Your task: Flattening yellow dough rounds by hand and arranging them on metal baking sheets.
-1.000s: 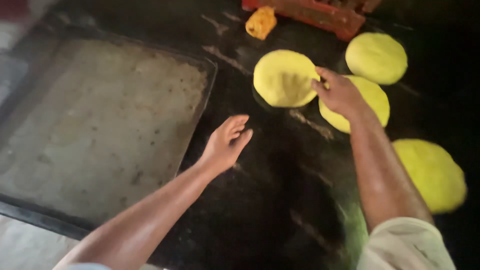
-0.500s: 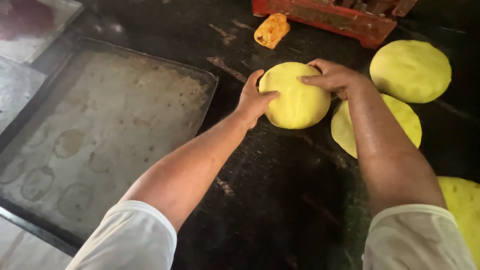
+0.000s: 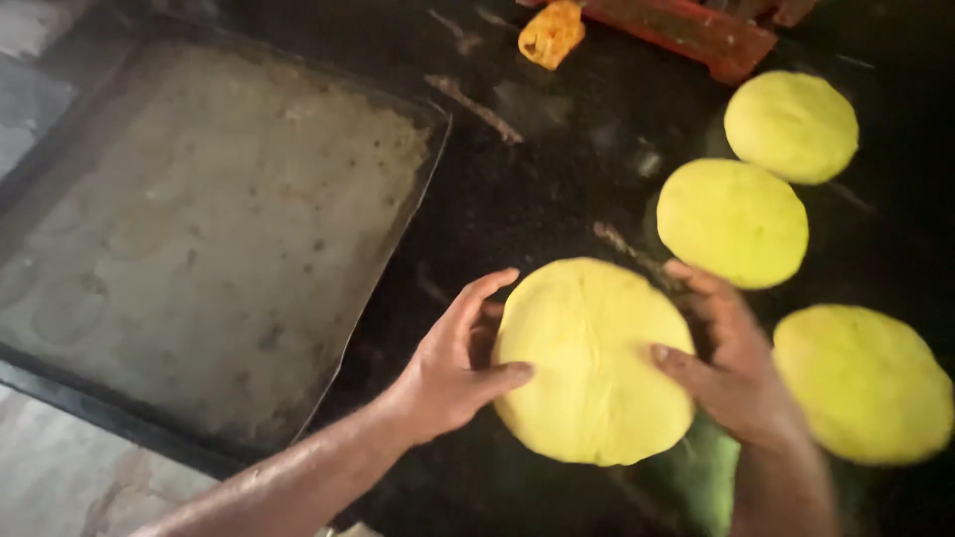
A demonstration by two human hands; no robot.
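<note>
1. Our grip: left hand (image 3: 453, 368) and right hand (image 3: 731, 363) clamp the big yellow dough disc (image 3: 594, 360) from both sides, thumbs on top, fingers curled round the rim. Both hands are closed on it, not spread.
2. The disc sits low-centre on the dark bench (image 3: 557, 169), just right of the floured metal tray (image 3: 199, 239) and near the tray's edge w/o touching it.
3. Risks, as we judge: dough looks soft, so it could sag, stretch or tear if we lift w/ only rim support. The right hand is very close to the neighbouring disc (image 3: 862, 383), so it could get bumped or stuck to.
4. Count: 4 yellow discs total — 1 in hand, 3 loose at right ( (image 3: 862, 383), (image 3: 733, 222), (image 3: 792, 125)). 1 tray. 1 orange scrap (image 3: 552, 32) and 1 red tool (image 3: 686, 28) at the top edge; can't tell what kind.
</note>
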